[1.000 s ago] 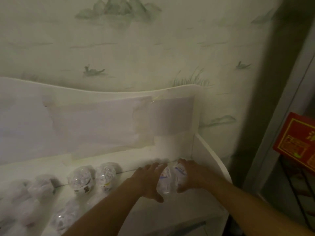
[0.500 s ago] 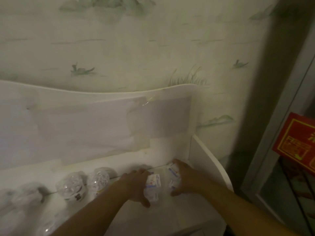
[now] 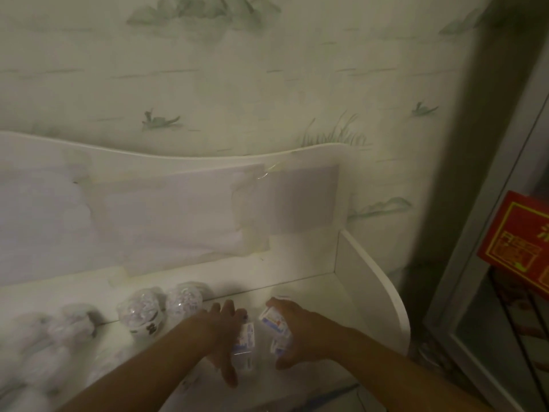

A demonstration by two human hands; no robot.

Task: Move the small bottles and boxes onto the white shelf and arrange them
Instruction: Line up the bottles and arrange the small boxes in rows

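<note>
1. My left hand (image 3: 225,331) grips one small bottle (image 3: 245,347); my right hand (image 3: 300,331) grips another bottle (image 3: 274,322), both low at the right end of the white shelf (image 3: 371,281).
2. They look light, thin and slippery; I judge mid-body holds safest.
3. Since half a second ago, the bottles have drawn apart and nearer the shelf's front.

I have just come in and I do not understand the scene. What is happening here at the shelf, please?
A person is putting small bottles on a white shelf against the wall. The left hand grips one small labelled bottle, and the right hand grips another one, both near the right end of the shelf. Two round clear bottles already stand to the left of the hands, with more blurred ones further left. A red box is off to the right.
</note>
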